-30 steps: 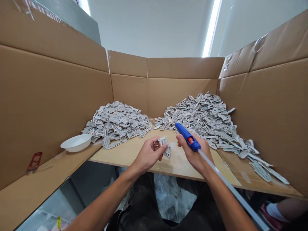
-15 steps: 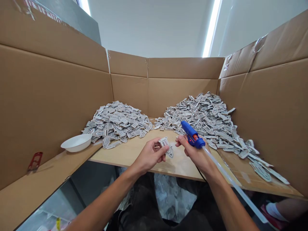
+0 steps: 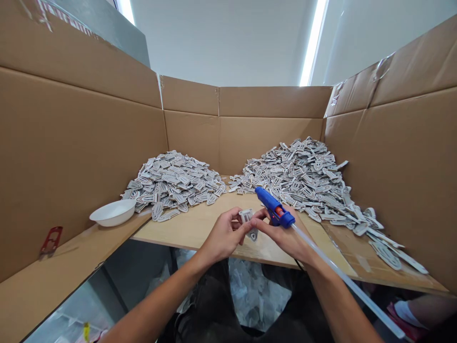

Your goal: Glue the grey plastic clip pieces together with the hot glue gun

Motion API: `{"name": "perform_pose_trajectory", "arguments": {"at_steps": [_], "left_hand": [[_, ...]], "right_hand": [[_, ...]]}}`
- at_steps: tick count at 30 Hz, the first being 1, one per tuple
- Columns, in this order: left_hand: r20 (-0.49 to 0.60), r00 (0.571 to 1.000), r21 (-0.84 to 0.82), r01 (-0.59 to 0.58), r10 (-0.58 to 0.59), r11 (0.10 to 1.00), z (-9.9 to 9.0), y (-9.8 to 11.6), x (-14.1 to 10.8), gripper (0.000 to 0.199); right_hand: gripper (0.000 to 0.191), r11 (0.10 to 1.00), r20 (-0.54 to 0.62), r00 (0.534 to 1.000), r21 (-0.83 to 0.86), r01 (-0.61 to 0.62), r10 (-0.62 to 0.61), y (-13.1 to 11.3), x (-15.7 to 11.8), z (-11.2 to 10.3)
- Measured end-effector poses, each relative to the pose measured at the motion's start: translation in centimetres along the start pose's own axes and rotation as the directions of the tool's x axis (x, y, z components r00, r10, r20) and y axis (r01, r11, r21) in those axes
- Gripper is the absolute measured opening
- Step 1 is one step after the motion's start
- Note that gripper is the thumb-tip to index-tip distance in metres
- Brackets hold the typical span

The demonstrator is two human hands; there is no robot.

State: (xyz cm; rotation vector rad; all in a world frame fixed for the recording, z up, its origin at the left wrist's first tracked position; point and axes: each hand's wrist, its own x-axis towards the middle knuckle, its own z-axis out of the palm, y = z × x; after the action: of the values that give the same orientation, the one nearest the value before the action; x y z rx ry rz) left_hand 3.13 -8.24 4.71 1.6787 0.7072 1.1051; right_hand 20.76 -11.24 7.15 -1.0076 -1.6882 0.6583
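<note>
My left hand [image 3: 226, 234] pinches a small flat grey-white slotted piece [image 3: 246, 216] with a rounded, pointed lower end, above the front of the wooden table [image 3: 185, 232]. In my right hand [image 3: 285, 236] is a blue hot glue gun [image 3: 273, 206], its nozzle end facing away and a long translucent glue stick [image 3: 342, 276] sticking out behind. A small red light shows on the gun. The thumb and fingertips of my right hand meet the slotted piece beside my left thumb, partly covering it.
Heaps of similar pieces lie at the back left [image 3: 174, 178] and right [image 3: 300, 171]. A white bowl [image 3: 114, 213] stands left, near a red object [image 3: 52, 240]. Cardboard walls [image 3: 271, 133] surround the table. Clear plastic [image 3: 255, 290] lies below; another person's leg shows at lower right.
My right hand has moved left with the glue gun, and its fingertips now reach the slotted piece. My left hand stays nearly in place, still gripping the piece.
</note>
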Motion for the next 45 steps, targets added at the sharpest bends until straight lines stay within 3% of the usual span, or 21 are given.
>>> {"name": "perform_pose_trajectory", "arguments": {"at_steps": [5, 12, 14, 18, 24, 27, 34, 39, 41, 43, 45], "left_hand": [[0.001, 1.0, 0.002, 0.005, -0.005, 1.0, 0.0, -0.1, 0.0, 0.048], [0.003, 1.0, 0.009, 0.009, -0.009, 1.0, 0.0, 0.2, -0.1, 0.039], [0.02, 1.0, 0.019, 0.008, -0.008, 1.0, 0.1, 0.3, -0.2, 0.037], [0.058, 0.998, 0.053, -0.019, 0.016, 0.998, 0.2, 0.5, -0.4, 0.034], [0.081, 0.997, 0.04, 0.016, -0.019, 0.999, 0.4, -0.1, -0.3, 0.037], [0.043, 0.998, 0.008, 0.044, -0.044, 0.999, -0.1, -0.6, 0.2, 0.038], [0.028, 0.989, -0.015, 0.148, -0.148, 0.989, -2.7, -1.6, 1.4, 0.033], [-0.105, 0.965, 0.072, 0.247, -0.239, 0.966, -5.6, -3.0, 2.8, 0.027], [-0.119, 0.929, 0.143, 0.366, -0.351, 0.92, -7.4, -3.0, 4.3, 0.025], [-0.106, 0.857, 0.241, 0.513, -0.503, 0.824, -9.8, -2.0, 6.8, 0.021], [-0.176, 0.857, 0.277, 0.516, -0.485, 0.811, -12.4, -0.2, 10.1, 0.018]], "right_hand": [[0.031, 1.0, -0.163, 0.987, 0.027, 0.01, -0.005, 0.9, 0.3, 0.2], [0.045, 0.997, -0.428, 0.901, 0.013, -0.071, 0.07, 1.4, 0.9, -0.3], [0.046, 0.996, -0.422, 0.903, -0.007, -0.087, 0.076, 1.0, 0.8, -0.1], [0.043, 0.997, -0.276, 0.958, 0.04, -0.072, 0.08, 0.2, 0.7, 0.7], [0.053, 0.92, -0.199, 0.973, 0.391, -0.032, 0.118, -1.0, 0.6, 0.5], [0.06, 0.876, -0.253, 0.956, 0.483, -0.009, 0.149, -1.6, 0.6, -0.8], [0.067, 0.867, -0.351, 0.912, 0.498, -0.012, 0.214, -2.3, 0.6, -3.1], [0.063, 0.924, -0.369, 0.913, 0.382, -0.024, 0.177, -1.9, 0.6, -3.7], [0.061, 0.934, -0.365, 0.916, 0.356, -0.03, 0.169, -1.5, 0.8, -3.8], [0.06, 0.936, -0.363, 0.915, 0.35, -0.042, 0.177, -1.1, 0.9, -3.8], [0.059, 0.935, -0.353, 0.916, 0.349, -0.063, 0.193, -0.8, 0.9, -3.7]]}}
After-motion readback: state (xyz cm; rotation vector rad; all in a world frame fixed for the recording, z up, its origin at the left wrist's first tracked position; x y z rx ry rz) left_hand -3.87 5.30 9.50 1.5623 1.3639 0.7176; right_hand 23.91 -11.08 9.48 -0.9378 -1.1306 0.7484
